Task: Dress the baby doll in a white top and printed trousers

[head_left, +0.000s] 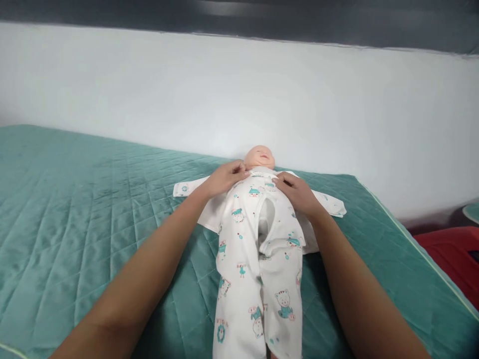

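Note:
A baby doll [260, 157] lies on its back, its head toward the wall. White split-crotch baby pants [241, 239] with green and pink animal prints cover its legs and trunk, their waistband high on the chest. Under the doll a white baby shirt [211, 212] is spread with both sleeves stretched outward. My left hand [229, 177] is closed at the waistband's left side, close to the doll's neck, with its fingertips pinching the edge. On the opposite side my right hand [297, 192] has its fingers bent over the waistband, gripping the fabric. The doll's arms are not visible.
A green quilted mat [93, 214] spreads beneath the doll, with a pale piped edge at the right. Behind it rises a white wall [149, 89] with a dark band [239, 20] along the top. A red object [449, 254], perhaps a stool, stands past the right edge.

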`<state>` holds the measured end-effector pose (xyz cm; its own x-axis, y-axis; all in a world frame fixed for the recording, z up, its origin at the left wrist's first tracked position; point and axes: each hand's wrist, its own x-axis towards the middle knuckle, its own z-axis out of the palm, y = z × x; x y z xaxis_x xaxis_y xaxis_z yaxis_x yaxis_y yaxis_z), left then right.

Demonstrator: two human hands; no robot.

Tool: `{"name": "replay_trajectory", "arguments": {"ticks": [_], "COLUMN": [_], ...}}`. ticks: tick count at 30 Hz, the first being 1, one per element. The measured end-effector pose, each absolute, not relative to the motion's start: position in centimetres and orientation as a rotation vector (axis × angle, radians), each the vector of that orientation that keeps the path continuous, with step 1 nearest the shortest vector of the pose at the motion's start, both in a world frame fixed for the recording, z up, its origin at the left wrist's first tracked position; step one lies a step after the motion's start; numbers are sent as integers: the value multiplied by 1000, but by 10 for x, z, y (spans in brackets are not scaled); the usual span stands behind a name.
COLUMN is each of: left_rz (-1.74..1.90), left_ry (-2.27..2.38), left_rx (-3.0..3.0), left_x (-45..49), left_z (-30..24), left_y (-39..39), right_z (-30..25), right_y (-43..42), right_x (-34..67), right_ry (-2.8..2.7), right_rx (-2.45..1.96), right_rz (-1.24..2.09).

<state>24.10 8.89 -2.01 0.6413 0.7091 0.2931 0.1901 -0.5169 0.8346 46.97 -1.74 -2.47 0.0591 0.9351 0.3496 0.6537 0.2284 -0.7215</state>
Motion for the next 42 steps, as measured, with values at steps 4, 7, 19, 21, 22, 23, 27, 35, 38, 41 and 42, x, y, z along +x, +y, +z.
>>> {"name": "replay_trajectory", "arguments": {"ticks": [4,7,19,21,22,23,27,35,38,41,42], "left_rz": [889,901,939,939,940,945,992,1025,1027,1070,1078], "left_ry": [826,926,1061,1069,1071,1070,986,795,851,957,984], "left_rx": [2070,2049,2133,2113,2102,2090,2045,2206,2293,2365,2383], "left_x": [254,264,277,276,276,276,276,263,249,234,229], "left_z": [-22,-23,-31,-31,-32,-32,-38,-48,-54,-64,-68], "left_y": [98,104,114,113,112,112,112,107,95,81,76], "right_z": [-25,-26,-29,-29,-29,-29,-35,-40,-42,-48,-50], "right_y": [-2,5,11,12,14,15,19,-4,-17,-33,-40], "right_x": [465,464,476,475,475,475,477,475,472,469,468], "right_ry": [-1505,-1451,-1590,-1520,-1494,-1473,-1402,-1448,-1424,-1386,-1356], "right_rx": [-1649,-1687,-1749,-1835,-1864,-1881,-1827,-1457,-1420,-1406,-1411], "right_rz": [373,349,255,254,227,201,218,442,501,489,473]}}
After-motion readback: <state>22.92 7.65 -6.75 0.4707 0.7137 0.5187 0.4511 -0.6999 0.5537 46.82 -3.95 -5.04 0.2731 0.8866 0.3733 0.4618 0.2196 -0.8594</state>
